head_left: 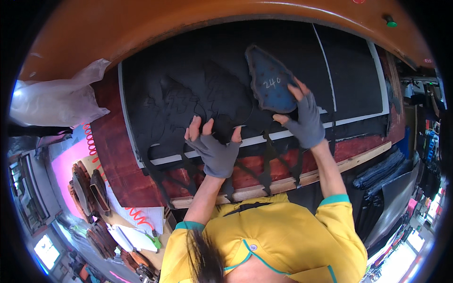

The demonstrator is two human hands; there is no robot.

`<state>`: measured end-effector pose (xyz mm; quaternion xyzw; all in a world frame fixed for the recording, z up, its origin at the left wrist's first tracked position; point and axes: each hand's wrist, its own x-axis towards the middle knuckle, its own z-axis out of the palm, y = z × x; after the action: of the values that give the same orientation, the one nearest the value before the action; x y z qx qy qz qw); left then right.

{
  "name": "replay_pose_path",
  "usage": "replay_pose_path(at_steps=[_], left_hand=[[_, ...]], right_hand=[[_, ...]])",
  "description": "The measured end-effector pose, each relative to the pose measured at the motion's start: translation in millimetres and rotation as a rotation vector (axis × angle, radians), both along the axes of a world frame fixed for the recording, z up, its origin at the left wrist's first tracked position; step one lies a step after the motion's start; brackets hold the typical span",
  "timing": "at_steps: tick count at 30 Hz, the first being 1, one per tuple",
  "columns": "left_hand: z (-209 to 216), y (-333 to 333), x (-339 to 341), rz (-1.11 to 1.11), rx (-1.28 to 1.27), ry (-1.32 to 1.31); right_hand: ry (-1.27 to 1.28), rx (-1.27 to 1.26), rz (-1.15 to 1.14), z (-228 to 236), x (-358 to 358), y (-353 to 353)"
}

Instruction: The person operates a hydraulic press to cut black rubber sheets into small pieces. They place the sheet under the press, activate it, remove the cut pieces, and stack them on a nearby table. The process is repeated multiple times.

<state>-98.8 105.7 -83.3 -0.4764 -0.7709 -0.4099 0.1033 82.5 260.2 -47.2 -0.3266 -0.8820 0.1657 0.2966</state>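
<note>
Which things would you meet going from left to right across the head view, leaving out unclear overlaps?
Plastic bag → left hand → blue die → green knob.

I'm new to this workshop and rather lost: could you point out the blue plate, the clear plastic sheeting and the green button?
Blue plate (pixel 270 89): head view, middle of its flat face.
Clear plastic sheeting (pixel 59 104): head view, its crumpled middle.
Green button (pixel 390 21): head view, its cap.

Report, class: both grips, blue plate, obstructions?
Right grip on blue plate. Left grip open at black sheet. Only right fingers overlap the plate.
</note>
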Motion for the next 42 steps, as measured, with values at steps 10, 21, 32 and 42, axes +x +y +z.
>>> replay_pose_path(at_steps=[10,21,32,42], left_hand=[[-7,46,-16,0.017,-0.041,0.208],[55,128,-46,-0.111,0.128,0.439],[114,261,-66,-0.279,0.246,0.741],[-22,84,-15,-0.246,-0.244,0.331]], right_hand=[[0.161,-0.034,-0.002,-24,-6,37],[0.311,0.163,-0.252,-25,-47,51],[-0.059,0.174,0.029,-55,-38,24],[-0.129,0.103,0.075,-60,-40,41]])
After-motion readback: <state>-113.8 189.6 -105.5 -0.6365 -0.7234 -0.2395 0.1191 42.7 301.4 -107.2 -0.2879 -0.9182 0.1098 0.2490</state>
